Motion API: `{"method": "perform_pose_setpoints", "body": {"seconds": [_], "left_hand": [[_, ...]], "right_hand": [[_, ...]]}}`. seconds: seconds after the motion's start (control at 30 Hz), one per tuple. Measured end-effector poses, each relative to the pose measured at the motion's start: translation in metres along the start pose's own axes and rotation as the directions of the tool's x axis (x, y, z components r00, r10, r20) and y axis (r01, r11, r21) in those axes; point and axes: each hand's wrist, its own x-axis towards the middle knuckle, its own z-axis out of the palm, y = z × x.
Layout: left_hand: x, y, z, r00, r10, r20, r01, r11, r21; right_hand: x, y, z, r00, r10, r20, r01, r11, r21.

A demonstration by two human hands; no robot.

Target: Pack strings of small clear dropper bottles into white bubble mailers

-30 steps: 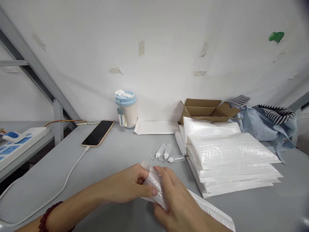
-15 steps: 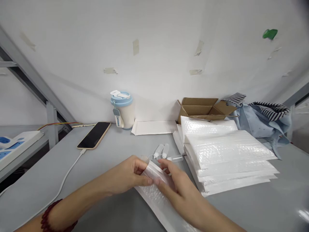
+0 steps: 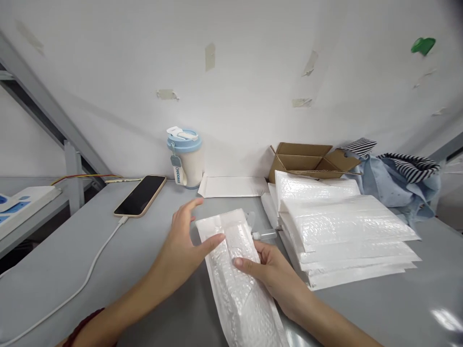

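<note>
A white bubble mailer (image 3: pixel 237 284) is tilted up in front of me, its closed-looking top end pointing away. My right hand (image 3: pixel 278 277) grips its right edge, thumb on the front and fingers behind. On the other side, my left hand (image 3: pixel 184 248) is open with fingers spread; its thumb tip lies at the mailer's upper left face, and I cannot tell whether it touches. Behind the mailer, a small clear plastic tube or bottle (image 3: pixel 265 234) lies on the table, with another partly hidden beside it.
A tall stack of bubble mailers (image 3: pixel 347 236) stands at right, before an open cardboard box (image 3: pixel 304 159) and blue cloth (image 3: pixel 392 183). A lidded cup (image 3: pixel 188 161), a flat white packet (image 3: pixel 233 187) and a charging phone (image 3: pixel 141 196) lie farther back. A power strip (image 3: pixel 25 207) sits left.
My left hand has let go of the mailer's top end and spread open to the left. The mailer has swung more upright, its face turned to me, covering most of the small clear bottles.
</note>
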Motion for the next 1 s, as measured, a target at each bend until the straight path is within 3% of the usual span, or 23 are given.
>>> {"method": "perform_pose_setpoints", "body": {"seconds": [0.03,0.07,0.1,0.17,0.23,0.43,0.6,0.67,0.73,0.77,0.9,1.0], "left_hand": [[-0.001,-0.002,0.000,0.995,-0.095,-0.021,0.092,0.992,-0.085],[-0.002,-0.004,0.000,0.981,-0.191,0.031,0.194,0.962,-0.190],[-0.002,-0.004,0.000,0.954,-0.259,0.153,0.294,0.911,-0.289],[-0.002,-0.004,0.000,0.871,-0.249,0.425,0.426,0.812,-0.398],[-0.003,-0.003,0.001,0.816,-0.165,0.554,0.447,0.788,-0.423],[-0.006,-0.005,0.004,0.807,-0.071,0.586,0.381,0.820,-0.427],[-0.003,-0.007,0.002,0.849,-0.175,0.499,0.385,0.851,-0.358],[-0.002,-0.006,0.002,0.875,-0.228,0.427,0.399,0.839,-0.369],[-0.004,-0.004,0.003,0.876,-0.224,0.428,0.411,0.811,-0.416],[-0.005,-0.003,0.005,0.850,-0.201,0.487,0.432,0.794,-0.428],[-0.014,0.000,0.014,0.663,-0.139,0.735,0.564,0.738,-0.370],[-0.018,0.002,0.019,0.651,-0.125,0.749,0.586,0.710,-0.391]], "right_hand": [[0.000,0.001,0.000,0.999,-0.019,-0.030,0.019,1.000,0.002],[0.000,0.002,0.000,0.998,-0.039,-0.055,0.039,0.999,-0.002],[0.000,0.002,0.000,0.996,-0.060,-0.073,0.060,0.998,-0.006],[0.000,0.004,0.000,0.992,-0.093,-0.081,0.092,0.996,-0.013],[-0.001,0.005,-0.001,0.992,-0.098,-0.076,0.097,0.995,-0.019],[-0.002,0.000,-0.004,0.992,-0.077,-0.100,0.071,0.996,-0.061],[0.000,-0.006,-0.007,0.998,-0.014,0.065,0.018,0.997,-0.072],[0.001,-0.005,-0.008,1.000,0.001,0.029,0.003,0.994,-0.109],[0.001,-0.003,-0.008,0.998,-0.032,-0.062,0.024,0.991,-0.132],[0.001,-0.001,-0.008,0.993,-0.061,-0.104,0.047,0.990,-0.132],[0.001,0.003,-0.008,0.976,-0.124,-0.179,0.103,0.987,-0.122],[0.001,0.004,-0.008,0.976,-0.105,-0.190,0.085,0.990,-0.112]]}}
